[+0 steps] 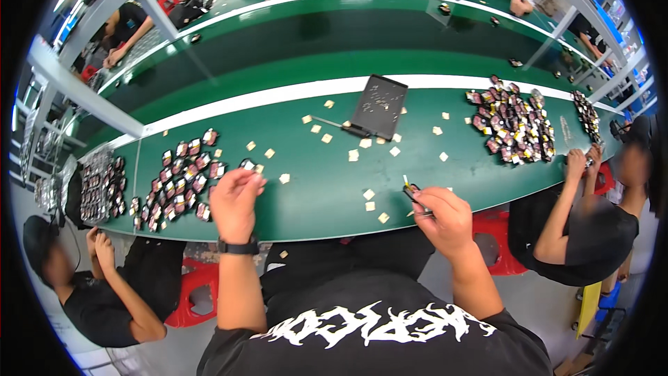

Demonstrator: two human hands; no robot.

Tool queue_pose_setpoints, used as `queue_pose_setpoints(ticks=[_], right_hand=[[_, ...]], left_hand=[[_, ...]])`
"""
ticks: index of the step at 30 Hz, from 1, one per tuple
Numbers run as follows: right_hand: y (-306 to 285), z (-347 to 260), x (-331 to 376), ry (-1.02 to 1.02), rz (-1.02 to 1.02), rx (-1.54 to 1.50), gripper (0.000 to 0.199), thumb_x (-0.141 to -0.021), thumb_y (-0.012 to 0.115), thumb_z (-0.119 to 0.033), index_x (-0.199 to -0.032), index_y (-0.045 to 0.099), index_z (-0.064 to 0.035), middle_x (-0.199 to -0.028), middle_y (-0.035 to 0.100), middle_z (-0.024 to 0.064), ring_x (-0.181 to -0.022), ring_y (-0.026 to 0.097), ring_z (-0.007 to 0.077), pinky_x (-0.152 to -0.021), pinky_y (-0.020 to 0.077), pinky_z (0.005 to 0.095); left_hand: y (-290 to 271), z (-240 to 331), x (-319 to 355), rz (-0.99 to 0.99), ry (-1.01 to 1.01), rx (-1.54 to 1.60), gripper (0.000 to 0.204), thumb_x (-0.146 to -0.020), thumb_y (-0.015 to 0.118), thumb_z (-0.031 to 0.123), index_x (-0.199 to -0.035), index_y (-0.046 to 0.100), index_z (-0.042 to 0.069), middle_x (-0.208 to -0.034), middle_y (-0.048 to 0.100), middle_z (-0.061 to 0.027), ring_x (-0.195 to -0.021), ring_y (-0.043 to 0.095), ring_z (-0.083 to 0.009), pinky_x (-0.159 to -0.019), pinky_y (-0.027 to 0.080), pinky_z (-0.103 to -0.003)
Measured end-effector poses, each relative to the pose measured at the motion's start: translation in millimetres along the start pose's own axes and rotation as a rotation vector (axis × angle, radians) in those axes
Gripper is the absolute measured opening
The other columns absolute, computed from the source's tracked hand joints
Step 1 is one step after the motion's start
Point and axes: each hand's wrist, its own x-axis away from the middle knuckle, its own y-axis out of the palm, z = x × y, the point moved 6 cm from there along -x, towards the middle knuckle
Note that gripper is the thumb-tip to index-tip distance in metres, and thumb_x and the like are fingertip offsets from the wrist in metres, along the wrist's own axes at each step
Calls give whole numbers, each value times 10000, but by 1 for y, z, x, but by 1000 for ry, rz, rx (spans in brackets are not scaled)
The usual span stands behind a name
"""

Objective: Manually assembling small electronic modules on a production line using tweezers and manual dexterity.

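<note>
My right hand [445, 217] is closed over a small black part [412, 189] with a pale yellow strip sticking up from it, just above the near edge of the green table [320, 195]. Further left, my left hand [236, 202], a dark band at its wrist, has thumb and fingers pressed together; what they hold, if anything, cannot be made out. Just beyond those fingertips is a small black piece [248, 164]. Beside the left hand spreads a loose group of small black parts with pale labels [182, 179]. Small cream squares [369, 194] lie scattered between my hands.
A black tray [379, 108] with tiny bits on it stands mid-table, a thin screwdriver-like tool [327, 121] beside it. At right is a dense heap of black parts [511, 122]. Co-workers sit on both sides and across. Metal posts [104, 101] rise at the left.
</note>
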Motion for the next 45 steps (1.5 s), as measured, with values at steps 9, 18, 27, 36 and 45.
queue_pose_setpoints(ticks=[9, 18, 27, 36, 45], right_hand=[[6, -23, 9, 9, -32, 2, 227, -753, 799, 9, -953, 701, -36, -925, 715, 90, -718, 705, 264, -610, 569, 335], [15, -36, 2, 50, -7, 35, 225, -736, 798, 44, -930, 701, -19, -914, 711, 102, -713, 699, 260, -604, 568, 330], [41, -70, -32, -217, -106, -32, 313, -696, 777, -61, -1006, 747, -93, -1027, 711, 67, -565, 566, 141, -481, 455, 267], [67, -47, -33, 268, -118, -117, 261, -836, 732, 1, -1091, 712, -56, -1080, 694, 93, -718, 656, 220, -631, 543, 320], [115, -41, -5, 1281, -321, -774, 141, -1027, 603, -143, -1068, 615, -9, -743, 673, 39, -559, 564, 61, -501, 447, 224]], left_hand=[[27, 36, -45, -50, 380, -883, 226, -832, 807, 152, -999, 707, 39, -828, 703, -116, -740, 690, -271, -662, 557, -372], [-7, 31, -101, -35, 318, -1473, 161, -908, 707, 187, -1010, 698, 63, -983, 718, -137, -904, 687, -377, -766, 554, -480], [111, 10, 9, -866, -542, 162, 467, -1103, 433, 355, -1327, 590, -23, -1137, 720, -103, -778, 643, -106, -584, 467, -213], [131, -15, 23, -889, -768, 543, 290, -1077, 501, 214, -1254, 575, -3, -1141, 699, -180, -914, 706, -221, -684, 536, -255], [123, -28, 17, -749, -402, 339, 205, -1053, 515, 29, -1254, 517, -17, -1234, 678, -176, -1147, 647, -197, -951, 541, -340]])
